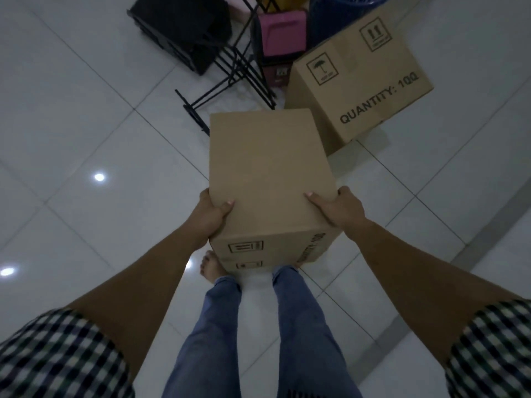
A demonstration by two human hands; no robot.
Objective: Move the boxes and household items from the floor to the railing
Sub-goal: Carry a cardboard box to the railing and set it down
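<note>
Box (pixel 270 173) is gripped at its near end, left hand (pixel 211 216) and right hand (pixel 337 209) clenched on opposite sides, thumbs on top. Held clear of the floor (pixel 86 124) above the feet. Long axis runs away from the body; far end unsupported. Second box (pixel 362 81) left on the floor ahead-right. Railing not seen.

Brown boxes (pixel 270 168); white floor tiles (pixel 86 124); pink stool (pixel 283 35); blue jeans (pixel 301 326); checked sleeves (pixel 57 357).
</note>
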